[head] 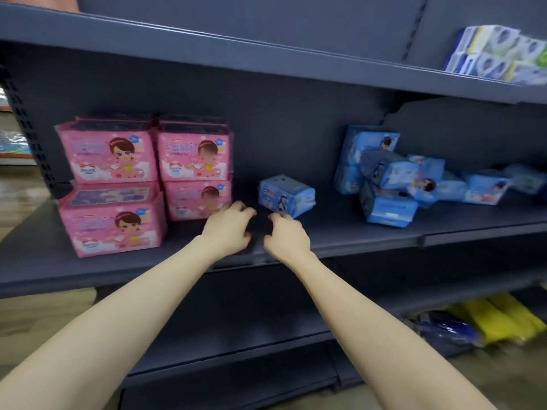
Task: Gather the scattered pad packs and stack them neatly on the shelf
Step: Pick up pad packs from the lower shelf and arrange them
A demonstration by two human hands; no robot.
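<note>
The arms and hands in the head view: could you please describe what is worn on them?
Nothing is worn: the left hand and right hand show no gloves, watch or rings, and no sleeves reach into view.

Both bare arms stretch forward and upward, converging side by side. The left hand (229,224) and right hand (285,235) hover palms down, close together but not touching, fingers loosely bent, neither gripping anything

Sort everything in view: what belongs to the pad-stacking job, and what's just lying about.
Job: lone blue pack, tumbled blue packs, middle shelf.
Lying about: stacked pink packs, tissue packs above, yellow packs below.
</note>
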